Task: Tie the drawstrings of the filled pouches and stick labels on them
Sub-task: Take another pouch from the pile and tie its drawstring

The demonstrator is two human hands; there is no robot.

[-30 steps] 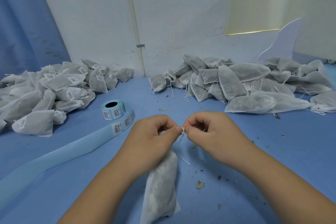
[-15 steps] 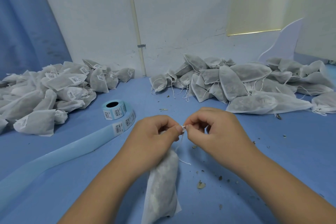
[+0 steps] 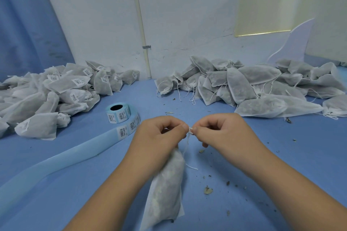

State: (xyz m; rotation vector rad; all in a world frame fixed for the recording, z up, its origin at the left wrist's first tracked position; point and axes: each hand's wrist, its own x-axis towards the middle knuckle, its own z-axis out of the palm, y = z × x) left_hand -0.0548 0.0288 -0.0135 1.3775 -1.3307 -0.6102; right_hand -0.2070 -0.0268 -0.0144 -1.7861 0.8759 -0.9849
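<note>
the job stood somewhere in the middle. a pile of pouches at the left of the counter carried barcode labels, so those looked finished, tied and stuck. a heap at the right, against the wall, showed loose strings and no labels that i could see, so it seemed to be the work left. between them, nearest the person, one pouch was in hand. it hung down from the left hand toward the counter's near edge, and i could not tell whether its lower end touched the counter. the left hand's fingers were curled round the pouch's neck, thumb and forefinger pinching the drawstring. the right hand, just beside it with fingertips almost meeting, was curled too and pinched the same string at a small white knot or loop. a loose end trailed down onto the counter. i judged the knot to be in the making, not yet pulled tight, and this pouch bore no label that showed. the roll of labels stood near, left of the hands, with its backing strip running off toward the near left, handy for the sticking step. bits of dried leaf lay on the counter.
</note>
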